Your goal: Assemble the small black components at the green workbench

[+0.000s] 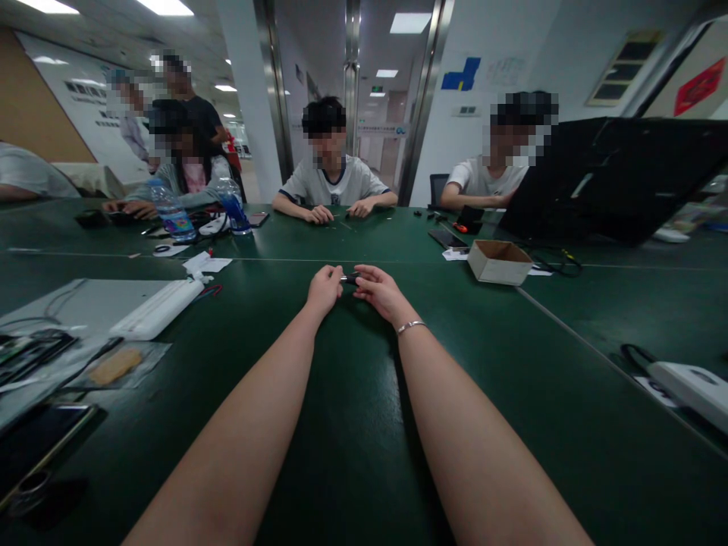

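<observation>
Both arms reach forward over the green table. Between my hands is a small black piece with a silver end (350, 280), its exact kind too small to make out. My left hand (324, 292) pinches the silver end between thumb and fingers. On the other side, my right hand (382, 293) has its fingertips on the black part, the fingers curved and partly apart. The piece lies roughly level, just above the tabletop (353, 364). A silver bracelet (410, 327) sits on my right wrist.
An open cardboard box (499, 263) stands ahead right, near a phone (447, 240) and a black monitor (614, 178). To the left are a white roll (159, 309), a plastic bag (130, 364), another phone (42, 440) and bottles (172, 211). A co-worker (334, 174) sits opposite.
</observation>
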### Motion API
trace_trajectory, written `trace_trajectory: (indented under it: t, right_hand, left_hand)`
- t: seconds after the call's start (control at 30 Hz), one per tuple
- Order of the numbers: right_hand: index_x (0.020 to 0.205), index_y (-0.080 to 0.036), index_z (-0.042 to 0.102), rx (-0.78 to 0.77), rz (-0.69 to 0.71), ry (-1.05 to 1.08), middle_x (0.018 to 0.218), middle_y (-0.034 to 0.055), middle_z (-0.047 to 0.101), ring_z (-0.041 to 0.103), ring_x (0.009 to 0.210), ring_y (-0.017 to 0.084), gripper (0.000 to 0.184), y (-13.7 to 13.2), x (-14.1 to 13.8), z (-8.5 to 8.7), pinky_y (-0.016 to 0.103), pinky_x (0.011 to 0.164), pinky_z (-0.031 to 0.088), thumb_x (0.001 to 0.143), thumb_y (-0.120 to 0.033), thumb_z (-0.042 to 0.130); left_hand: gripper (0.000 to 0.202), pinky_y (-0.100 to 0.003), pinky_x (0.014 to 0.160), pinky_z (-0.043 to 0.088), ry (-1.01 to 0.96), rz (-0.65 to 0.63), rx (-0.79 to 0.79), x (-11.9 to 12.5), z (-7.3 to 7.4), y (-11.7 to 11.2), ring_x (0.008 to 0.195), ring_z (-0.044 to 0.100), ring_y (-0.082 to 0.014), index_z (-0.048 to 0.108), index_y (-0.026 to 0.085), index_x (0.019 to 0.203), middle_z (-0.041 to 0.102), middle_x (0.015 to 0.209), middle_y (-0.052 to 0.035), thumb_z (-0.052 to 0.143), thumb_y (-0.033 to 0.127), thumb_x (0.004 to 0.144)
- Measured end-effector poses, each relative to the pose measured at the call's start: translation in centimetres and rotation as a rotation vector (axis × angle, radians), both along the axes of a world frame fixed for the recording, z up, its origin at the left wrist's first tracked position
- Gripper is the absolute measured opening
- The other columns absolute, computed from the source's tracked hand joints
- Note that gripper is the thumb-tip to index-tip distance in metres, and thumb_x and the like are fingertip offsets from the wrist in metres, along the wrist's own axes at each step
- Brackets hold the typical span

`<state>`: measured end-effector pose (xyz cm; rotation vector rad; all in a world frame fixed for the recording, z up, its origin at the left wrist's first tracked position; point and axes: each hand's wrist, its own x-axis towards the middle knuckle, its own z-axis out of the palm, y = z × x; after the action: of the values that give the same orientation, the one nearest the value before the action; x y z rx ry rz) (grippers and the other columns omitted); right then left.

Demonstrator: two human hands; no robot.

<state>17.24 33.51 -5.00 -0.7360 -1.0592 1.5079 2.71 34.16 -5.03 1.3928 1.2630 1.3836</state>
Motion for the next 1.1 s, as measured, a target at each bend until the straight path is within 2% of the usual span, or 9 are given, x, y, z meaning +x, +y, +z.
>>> trace_trajectory:
  t: [0.13,0.6,0.7,0.8,0.97,1.1]
  right_hand:
    - [0.091,-0.018,0.068,0.008,0.019,-0.002,0.080,-0.0001,0.064,0.059,0.060,0.009,0.025,0.0,0.0,-0.1,0.022,0.059,0.056,0.070,-0.002,0.067]
    - [0.088,-0.017,0.071,0.084,0.069,-0.028,0.093,0.0030,0.069,0.064,0.080,0.013,0.027,0.1,0.0,-0.3,0.023,0.073,0.057,0.067,-0.001,0.070]
    - [0.088,-0.016,0.071,0.065,0.048,-0.023,0.090,0.0029,0.069,0.064,0.073,0.012,0.025,0.1,0.0,-0.2,0.024,0.072,0.058,0.069,0.000,0.069]
    - [0.088,-0.015,0.070,0.013,-0.012,-0.021,0.077,0.0016,0.068,0.060,0.059,0.009,0.020,0.1,-0.1,-0.1,0.027,0.070,0.059,0.074,-0.002,0.069]
    - [0.088,-0.013,0.068,-0.084,-0.101,-0.022,0.068,0.0026,0.066,0.060,0.053,0.010,0.013,0.0,-0.3,0.2,0.027,0.066,0.059,0.081,-0.003,0.065]
    - [0.087,-0.013,0.067,-0.084,-0.104,-0.017,0.069,0.0018,0.067,0.060,0.052,0.009,0.013,-0.3,-0.3,0.4,0.024,0.064,0.059,0.081,-0.002,0.064]
  left_hand:
    - [0.027,-0.021,0.042,0.027,0.040,0.020,-0.032,-0.1,0.1,0.0,0.035,0.039,-0.0080,0.045,0.019,0.067,0.042,0.039,0.0067,0.049,0.035,0.089]
    - [0.027,-0.023,0.045,0.031,0.137,0.078,-0.115,-0.7,-0.3,0.9,0.041,0.045,-0.0108,0.052,0.018,0.069,0.050,0.046,0.0029,0.050,0.038,0.087]
    - [0.033,-0.024,0.046,0.032,0.139,0.092,-0.085,-0.6,-0.2,0.5,0.041,0.046,-0.0110,0.051,0.018,0.067,0.049,0.046,0.0029,0.048,0.045,0.088]
    - [0.036,-0.023,0.048,0.034,0.115,0.062,-0.002,-0.2,-0.1,0.0,0.044,0.047,-0.0107,0.051,0.019,0.069,0.049,0.047,0.0032,0.046,0.049,0.088]
    - [0.012,-0.021,0.052,0.036,0.011,-0.031,0.031,0.2,-0.2,-0.1,0.050,0.048,-0.0095,0.055,0.018,0.081,0.053,0.056,0.0035,0.054,0.030,0.082]
    - [0.016,-0.021,0.053,0.037,0.073,-0.027,0.021,0.0,-0.6,0.2,0.052,0.049,-0.0099,0.052,0.019,0.078,0.054,0.058,0.0030,0.052,0.034,0.084]
